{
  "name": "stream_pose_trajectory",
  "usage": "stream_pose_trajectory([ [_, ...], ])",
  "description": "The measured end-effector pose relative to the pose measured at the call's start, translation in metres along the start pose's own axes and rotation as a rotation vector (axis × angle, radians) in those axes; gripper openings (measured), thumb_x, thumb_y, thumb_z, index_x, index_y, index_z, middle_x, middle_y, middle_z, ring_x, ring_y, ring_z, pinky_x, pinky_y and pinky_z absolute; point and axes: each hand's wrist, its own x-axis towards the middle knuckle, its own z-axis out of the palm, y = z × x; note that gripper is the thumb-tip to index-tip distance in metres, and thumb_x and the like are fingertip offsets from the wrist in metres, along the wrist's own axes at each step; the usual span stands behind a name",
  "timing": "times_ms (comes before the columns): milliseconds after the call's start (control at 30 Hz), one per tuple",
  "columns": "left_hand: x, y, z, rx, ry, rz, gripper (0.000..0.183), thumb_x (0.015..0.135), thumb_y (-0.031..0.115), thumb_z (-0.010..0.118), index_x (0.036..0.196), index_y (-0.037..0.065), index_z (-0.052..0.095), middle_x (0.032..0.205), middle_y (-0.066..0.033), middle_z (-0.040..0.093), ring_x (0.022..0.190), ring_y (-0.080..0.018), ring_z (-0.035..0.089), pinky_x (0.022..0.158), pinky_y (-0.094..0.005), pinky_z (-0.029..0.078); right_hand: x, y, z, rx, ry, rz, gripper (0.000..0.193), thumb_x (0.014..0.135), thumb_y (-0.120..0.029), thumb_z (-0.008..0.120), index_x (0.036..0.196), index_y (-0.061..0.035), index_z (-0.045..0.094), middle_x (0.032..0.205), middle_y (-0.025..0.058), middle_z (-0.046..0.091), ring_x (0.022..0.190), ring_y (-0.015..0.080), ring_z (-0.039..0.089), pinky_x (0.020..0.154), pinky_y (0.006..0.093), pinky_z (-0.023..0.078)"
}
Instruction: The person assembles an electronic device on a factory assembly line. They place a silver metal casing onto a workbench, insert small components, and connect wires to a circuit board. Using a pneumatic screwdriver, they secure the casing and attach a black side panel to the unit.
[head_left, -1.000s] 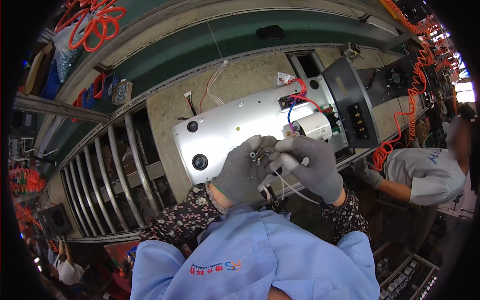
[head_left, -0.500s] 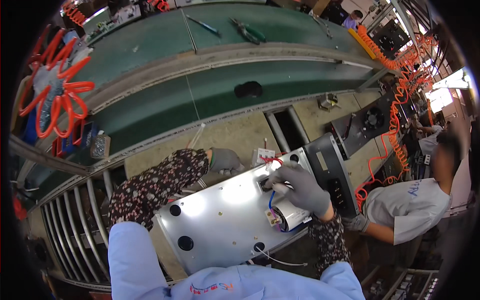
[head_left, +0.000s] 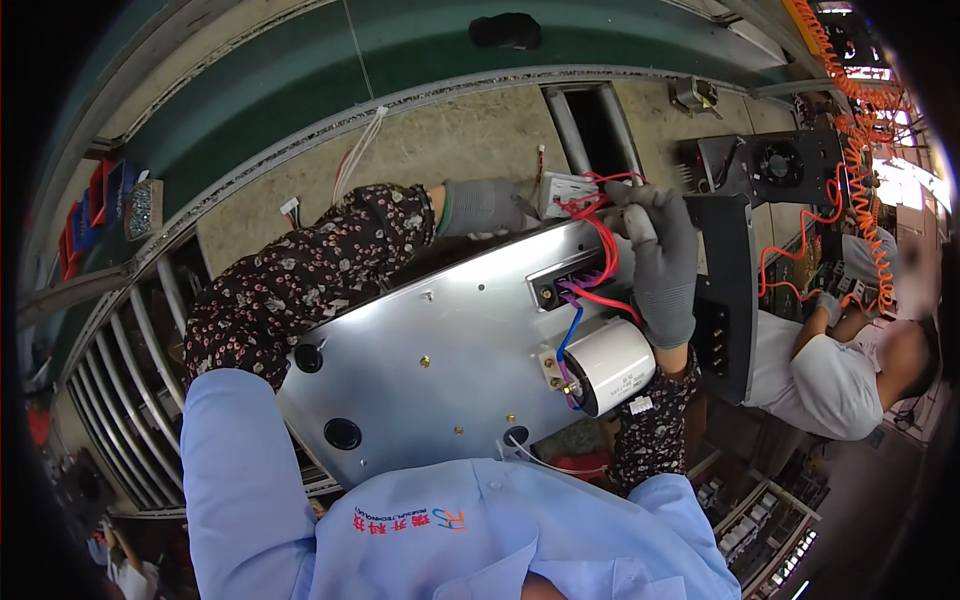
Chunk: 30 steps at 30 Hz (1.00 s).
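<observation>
A silver metal chassis panel [head_left: 400,390] with black round feet lies tilted in front of me. My left hand [head_left: 485,208], in a grey glove, is closed at its far edge, fingertips on a small white block-shaped electrical part [head_left: 567,193]. Red wires [head_left: 603,240] run from that part to a black terminal [head_left: 547,294] in the panel. My right hand [head_left: 658,260], also gloved, has curled fingers around the red wires near the white part. Below it a white cylindrical capacitor [head_left: 612,368] sits on the panel, with blue and purple wires [head_left: 570,335] at its end.
A black end plate [head_left: 727,300] stands at the panel's right. Beyond it are a black fan unit [head_left: 778,165], orange coiled hoses [head_left: 868,150] and a co-worker [head_left: 830,370]. Loose white-ended wires [head_left: 358,150] lie on the bench. Metal rollers [head_left: 135,430] are at left.
My right hand has moved from the black terminal to the red wires at the far edge. My left hand has come up to the white part. The view has tilted down, closer to the panel.
</observation>
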Motion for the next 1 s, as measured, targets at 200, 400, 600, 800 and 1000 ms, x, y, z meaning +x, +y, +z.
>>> stream_pose_trajectory([
  [200,-0.028,0.016,0.001,-0.071,-0.021,0.111,0.030,0.084,0.033,0.055,0.068,0.008,0.057,0.048,0.0073,0.032,0.040,-0.0034,0.027,0.035,-0.0212,0.021,-0.002,-0.022,-0.011,-0.174,-0.065,0.001,0.013,0.080,0.000,0.050,0.093,0.0023,0.053,0.079,0.0035,0.056,0.073,0.0077,0.051,0.068,0.0202,0.041],
  [400,-0.078,-0.006,-0.004,-0.014,-0.046,-0.076,0.034,0.087,0.034,0.050,0.068,0.007,0.057,0.050,0.0043,0.039,0.043,-0.0049,0.032,0.038,-0.0218,0.025,-0.004,-0.075,0.005,-0.432,-0.417,-0.098,0.013,0.076,-0.002,0.057,0.088,-0.0010,0.057,0.077,0.0064,0.061,0.067,0.0112,0.057,0.064,0.0225,0.044],
  [600,-0.081,-0.041,0.010,0.105,0.034,0.205,0.039,0.087,0.038,0.046,0.100,0.003,0.058,0.058,-0.0015,0.049,0.050,-0.0069,0.043,0.044,-0.0228,0.036,0.001,-0.053,0.043,-0.505,-0.621,-0.132,0.010,0.074,-0.007,0.060,0.083,-0.0059,0.056,0.074,0.0105,0.060,0.067,0.0268,0.060,0.058,0.0308,0.046],
  [800,-0.071,-0.029,0.015,0.616,0.057,0.569,0.031,0.086,0.023,0.043,0.102,-0.001,0.053,0.088,-0.0180,0.057,0.082,-0.0284,0.057,0.071,-0.0336,0.046,0.007,-0.041,0.055,-0.635,-0.677,-0.185,0.010,0.073,-0.010,0.061,0.082,-0.0072,0.056,0.074,0.0096,0.060,0.069,0.0270,0.059,0.060,0.0331,0.046],
  [1000,-0.065,-0.035,0.021,0.603,0.079,0.596,0.024,0.082,0.016,0.046,0.097,-0.003,0.053,0.093,-0.0199,0.056,0.086,-0.0292,0.056,0.074,-0.0338,0.046,0.007,-0.039,0.056,-0.601,-0.746,-0.134,0.009,0.072,-0.010,0.061,0.080,-0.0071,0.058,0.076,0.0081,0.060,0.070,0.0256,0.059,0.062,0.0318,0.047],
])
